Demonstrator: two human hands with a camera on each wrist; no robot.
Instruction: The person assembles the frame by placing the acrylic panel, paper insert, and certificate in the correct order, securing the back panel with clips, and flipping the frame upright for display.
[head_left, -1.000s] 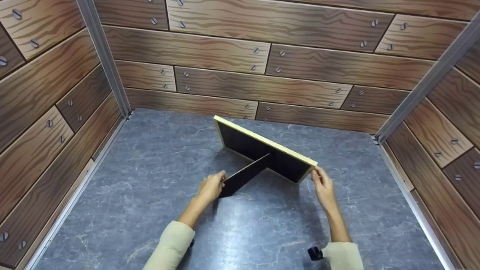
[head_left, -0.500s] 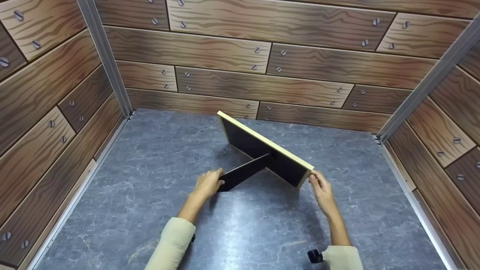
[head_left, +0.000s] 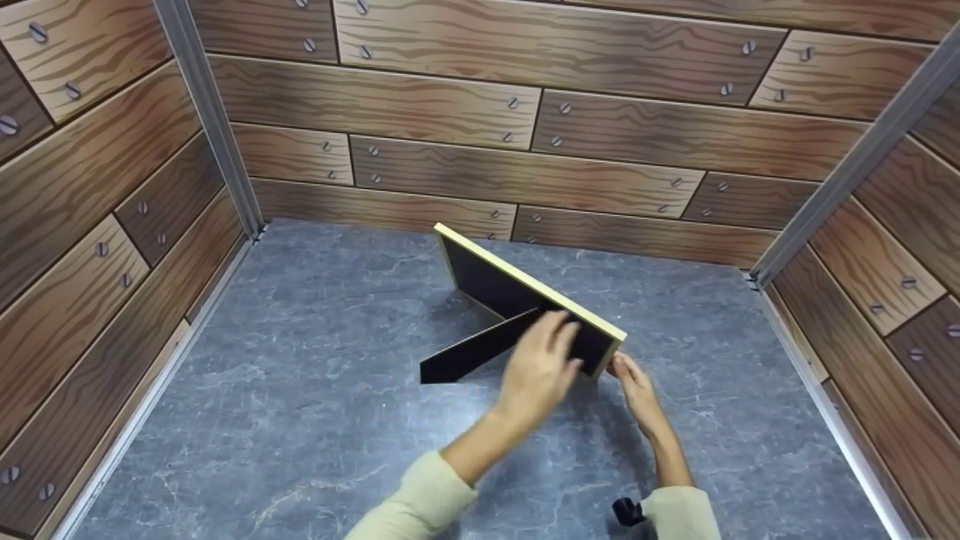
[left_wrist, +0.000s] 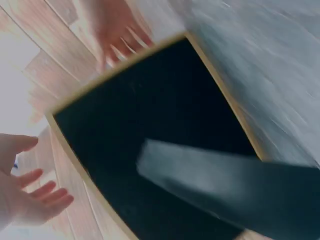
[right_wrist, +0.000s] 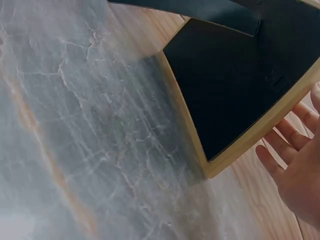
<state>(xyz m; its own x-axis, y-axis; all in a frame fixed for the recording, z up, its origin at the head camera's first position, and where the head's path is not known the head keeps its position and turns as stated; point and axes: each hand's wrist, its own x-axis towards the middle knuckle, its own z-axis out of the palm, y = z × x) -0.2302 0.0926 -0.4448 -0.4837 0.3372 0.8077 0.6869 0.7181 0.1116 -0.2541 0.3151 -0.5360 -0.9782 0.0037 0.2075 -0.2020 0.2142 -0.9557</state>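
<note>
A picture frame [head_left: 592, 345] with a black back and pale yellow wooden edges stands tilted on the floor, its back toward me. Its black easel leg [head_left: 457, 360] is swung out and reaches the surface. My left hand [head_left: 536, 367] is in front of the frame's right half, fingers loosely bent and holding nothing; the left wrist view shows that hand [left_wrist: 30, 195] apart from the frame's edge. At the right side edge is my right hand [head_left: 637, 394]. In the right wrist view its fingers [right_wrist: 280, 145] lie fairly straight along the wooden edge, thumb partly cut off.
The grey marbled surface [head_left: 300, 435] spreads around the frame. Wood-plank-patterned walls [head_left: 420, 165] rise at the back and both sides, with metal posts [head_left: 217, 120] in the corners. A black device [head_left: 628, 511] sits at the right sleeve.
My left hand has let go of the easel leg and moved right, across the frame's back. The right hand has slid slightly down the side edge. The frame barely moved in the last half second.
</note>
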